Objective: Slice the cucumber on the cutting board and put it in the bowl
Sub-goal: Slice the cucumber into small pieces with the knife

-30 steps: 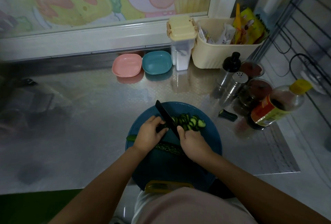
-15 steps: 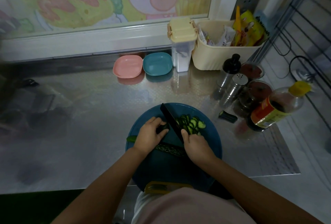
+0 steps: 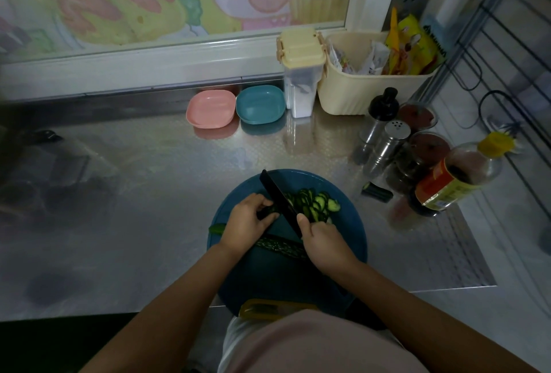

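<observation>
Head view, the only one: round blue cutting board [image 3: 268, 277] sits on the steel counter [image 3: 134, 193] right in front of the person. The left hand [image 3: 249, 219] has its fingers curled over the uncut cucumber [image 3: 269, 211] near the board's far side, pinning it down. The right hand [image 3: 323, 241] is clamped round the handle of the black knife [image 3: 278, 196], with the handle itself hidden in the fist. The blade runs diagonally away from the person, with its edge at the cucumber just beside the left fingertips. A pile of slices [image 3: 313, 201] lies right of the blade, overlapping, on the board. A second long cucumber piece [image 3: 280, 246] lies across the board between the wrists, unsliced, one end poking out past the left hand. The pink bowl [image 3: 211, 108] and teal bowl [image 3: 260, 104] sit side by side at the back wall, well apart from the board, and nothing shows in either. A small dark cucumber stub [image 3: 376, 191] lies on the counter near the sauce bottle [image 3: 456, 176]. My read on progress: slicing is roughly midway, with a short bit left under the left hand and the long piece untouched. Transfer to a bowl has not begun, and I cannot tell which bowl is meant.
</observation>
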{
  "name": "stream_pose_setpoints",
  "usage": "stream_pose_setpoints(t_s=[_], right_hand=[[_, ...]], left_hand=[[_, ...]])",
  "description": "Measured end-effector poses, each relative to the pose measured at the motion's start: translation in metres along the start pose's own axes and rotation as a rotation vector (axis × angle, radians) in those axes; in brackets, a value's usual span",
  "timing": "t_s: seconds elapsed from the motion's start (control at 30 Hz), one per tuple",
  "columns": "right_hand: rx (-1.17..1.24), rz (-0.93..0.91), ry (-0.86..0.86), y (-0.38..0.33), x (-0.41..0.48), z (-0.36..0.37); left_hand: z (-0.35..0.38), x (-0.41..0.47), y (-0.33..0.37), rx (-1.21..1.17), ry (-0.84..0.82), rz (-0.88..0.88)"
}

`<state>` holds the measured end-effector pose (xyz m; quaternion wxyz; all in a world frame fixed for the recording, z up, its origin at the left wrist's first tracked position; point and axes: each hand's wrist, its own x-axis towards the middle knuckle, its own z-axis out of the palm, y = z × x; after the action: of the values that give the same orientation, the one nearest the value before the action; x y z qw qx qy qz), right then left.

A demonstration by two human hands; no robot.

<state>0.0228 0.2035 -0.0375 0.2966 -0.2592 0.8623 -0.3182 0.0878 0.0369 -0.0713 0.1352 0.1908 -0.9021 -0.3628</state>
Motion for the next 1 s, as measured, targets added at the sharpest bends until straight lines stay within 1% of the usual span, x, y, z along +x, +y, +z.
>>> stream_pose_setpoints(t_s=[0.13,0.53,0.77,1.0], right_hand=[[0.015,0.0,0.001,-0.0001,-0.0005,0.0004],[-0.037,0.012,-0.029,-0.0055,0.0022,-0.0014],[0.045,0.033,-0.039,-0.0041,0.0021,-0.0009],[-0.056,0.015,-0.007,-0.0082,0.0055,0.0057]], left_hand=[[-0.0008,-0.0004,0.0021,-0.002,-0.008,0.015],[-0.0003,0.0001,0.0004,-0.003,-0.015,0.001],[0.0003,0.0005,-0.0004,0.012,0.002,0.014],[0.0003,-0.0002,-0.0004,0.021,-0.003,0.013]])
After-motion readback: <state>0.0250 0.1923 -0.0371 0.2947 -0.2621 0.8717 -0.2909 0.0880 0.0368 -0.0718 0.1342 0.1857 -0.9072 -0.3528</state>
